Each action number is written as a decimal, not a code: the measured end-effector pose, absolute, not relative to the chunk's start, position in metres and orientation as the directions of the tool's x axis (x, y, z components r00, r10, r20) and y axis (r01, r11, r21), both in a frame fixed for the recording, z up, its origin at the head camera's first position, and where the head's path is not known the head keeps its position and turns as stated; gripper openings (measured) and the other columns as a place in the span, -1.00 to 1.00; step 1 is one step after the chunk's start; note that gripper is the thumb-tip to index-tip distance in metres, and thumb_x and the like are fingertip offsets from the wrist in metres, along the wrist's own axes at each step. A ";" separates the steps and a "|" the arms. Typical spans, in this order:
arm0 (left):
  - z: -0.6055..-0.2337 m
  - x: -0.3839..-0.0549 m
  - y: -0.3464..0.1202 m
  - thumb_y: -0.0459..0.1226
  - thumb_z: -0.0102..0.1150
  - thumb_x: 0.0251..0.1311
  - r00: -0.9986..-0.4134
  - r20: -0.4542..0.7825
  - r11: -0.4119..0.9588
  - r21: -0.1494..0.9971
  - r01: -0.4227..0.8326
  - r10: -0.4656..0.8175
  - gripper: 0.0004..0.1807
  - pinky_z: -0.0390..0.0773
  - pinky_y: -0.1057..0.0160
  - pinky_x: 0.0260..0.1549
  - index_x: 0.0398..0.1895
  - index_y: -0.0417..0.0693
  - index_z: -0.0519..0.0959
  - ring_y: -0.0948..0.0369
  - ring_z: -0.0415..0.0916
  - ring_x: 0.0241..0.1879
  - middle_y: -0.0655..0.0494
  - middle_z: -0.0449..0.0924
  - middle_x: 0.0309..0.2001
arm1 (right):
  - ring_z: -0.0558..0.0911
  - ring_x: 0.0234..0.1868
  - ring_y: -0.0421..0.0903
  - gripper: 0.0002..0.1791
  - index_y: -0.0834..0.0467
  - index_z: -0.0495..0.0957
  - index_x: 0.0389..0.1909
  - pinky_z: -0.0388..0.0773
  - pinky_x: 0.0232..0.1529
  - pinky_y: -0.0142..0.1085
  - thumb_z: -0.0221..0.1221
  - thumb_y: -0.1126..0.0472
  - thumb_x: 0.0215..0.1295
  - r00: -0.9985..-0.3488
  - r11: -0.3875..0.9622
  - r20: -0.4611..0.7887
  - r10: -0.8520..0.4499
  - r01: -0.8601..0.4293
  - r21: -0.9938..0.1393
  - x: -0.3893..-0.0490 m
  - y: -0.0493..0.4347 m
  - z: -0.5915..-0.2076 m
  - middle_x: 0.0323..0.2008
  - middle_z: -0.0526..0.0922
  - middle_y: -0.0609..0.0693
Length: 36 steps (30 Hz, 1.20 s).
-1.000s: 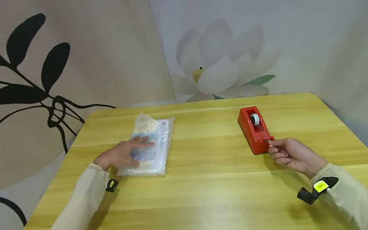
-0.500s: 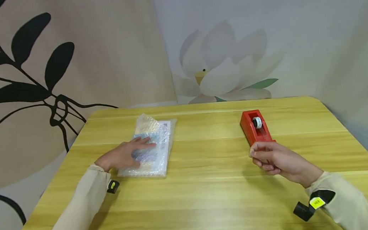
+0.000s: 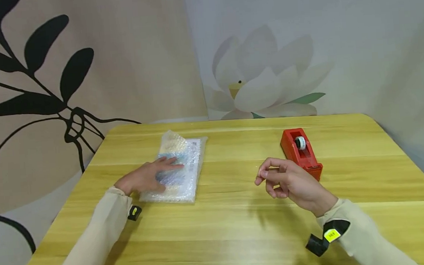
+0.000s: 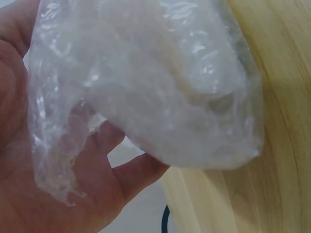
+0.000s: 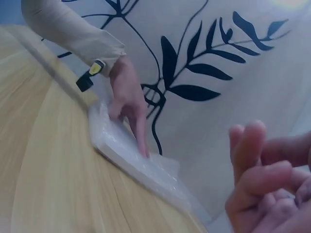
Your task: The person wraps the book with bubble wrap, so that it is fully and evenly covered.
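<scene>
A flat package in bubble wrap (image 3: pixel 194 166) lies on the left half of the table, with printed paper showing through. My left hand (image 3: pixel 145 179) rests on its left side, fingers spread. Up close in the left wrist view, a loose crumpled flap of the bubble wrap (image 4: pixel 146 107) overlaps the palm. Above the table, in front of the red tape dispenser (image 3: pixel 313 163), is my right hand (image 3: pixel 293 184). Its thumb and index finger pinch what looks like a short clear piece of tape, barely visible. The dispenser, carrying a small white roll (image 3: pixel 301 142), stands partly hidden behind that hand.
Both items sit on a wooden table (image 3: pixel 212 239) with rounded far corners. Behind it hangs a curtain (image 3: pixel 148 71) printed with dark leaves and a pale flower. Each sleeve has a black wrist camera (image 3: pixel 328 237) strapped on.
My right hand has moved left from the front end of the tape dispenser, thumb and index finger kept together. The left hand stays on the package. The head view has shifted slightly.
</scene>
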<state>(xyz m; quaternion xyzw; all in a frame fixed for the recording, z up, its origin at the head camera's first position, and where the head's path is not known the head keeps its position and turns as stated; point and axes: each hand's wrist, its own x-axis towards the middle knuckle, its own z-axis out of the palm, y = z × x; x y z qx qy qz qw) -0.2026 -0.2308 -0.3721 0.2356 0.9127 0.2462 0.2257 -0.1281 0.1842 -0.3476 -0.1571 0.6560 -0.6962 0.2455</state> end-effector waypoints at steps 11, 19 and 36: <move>-0.372 -0.203 -0.229 -0.53 0.25 -0.12 -0.787 -0.287 0.764 0.557 0.327 0.546 -0.05 -0.09 -0.46 0.43 0.49 0.11 0.33 -0.25 -0.36 0.61 -0.07 -0.12 0.64 | 0.34 -0.63 -0.24 -0.89 0.19 0.53 -0.19 0.24 -0.58 -0.44 0.08 0.23 0.49 -0.849 0.036 -0.121 -0.514 0.119 -0.992 -0.142 0.130 -0.355 -0.46 0.57 -0.13; -0.371 -0.201 -0.230 -0.57 0.22 -0.15 -0.788 -0.287 0.752 0.583 0.308 0.545 -0.03 -0.20 -0.49 0.42 0.49 0.08 0.33 -0.24 -0.37 0.61 -0.07 -0.11 0.64 | 0.26 -0.64 -0.25 -0.82 0.42 0.52 -0.12 0.18 -0.58 -0.45 0.04 0.36 0.44 -0.859 0.051 -0.141 -0.493 0.133 -0.990 -0.159 0.097 -0.371 -0.51 0.55 -0.11; -0.367 -0.202 -0.227 -0.47 0.33 -0.12 -0.825 -0.358 0.827 0.520 0.213 0.438 0.07 0.39 -0.29 0.28 0.57 0.14 0.15 -0.36 0.02 0.51 -0.25 -0.20 0.62 | 0.25 -0.65 -0.25 -0.80 0.41 0.57 -0.09 0.19 -0.59 -0.43 0.04 0.39 0.41 -0.877 0.168 -0.256 -0.406 0.204 -0.964 -0.205 0.031 -0.392 -0.49 0.57 -0.02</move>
